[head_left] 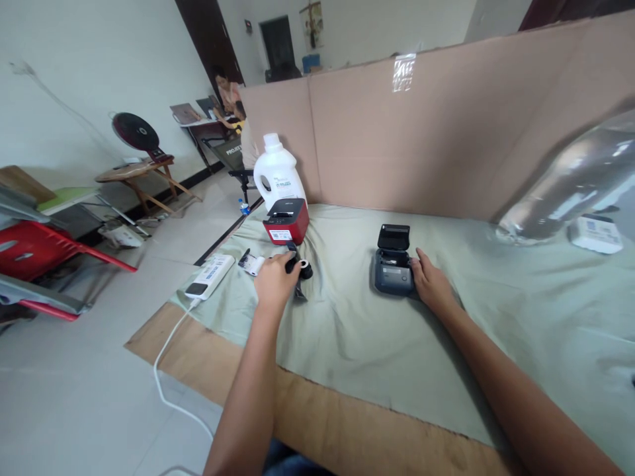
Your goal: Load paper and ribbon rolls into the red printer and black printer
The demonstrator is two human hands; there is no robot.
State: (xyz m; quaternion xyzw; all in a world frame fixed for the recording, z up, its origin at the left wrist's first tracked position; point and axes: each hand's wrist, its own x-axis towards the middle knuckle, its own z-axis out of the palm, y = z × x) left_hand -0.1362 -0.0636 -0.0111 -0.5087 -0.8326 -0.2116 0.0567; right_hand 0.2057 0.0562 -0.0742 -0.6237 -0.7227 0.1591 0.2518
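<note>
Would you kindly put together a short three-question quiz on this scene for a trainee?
1. True or false: the lid of the dark device stands open.

2. What does the right hand touch?
A) the fan
B) the red chair
C) the dark device

3. Fill in the missing word: seen from the camera, the white jug stands ____ the red box, which hides part of it.

Key: 1. True. 2. C. 3. Behind.
</note>
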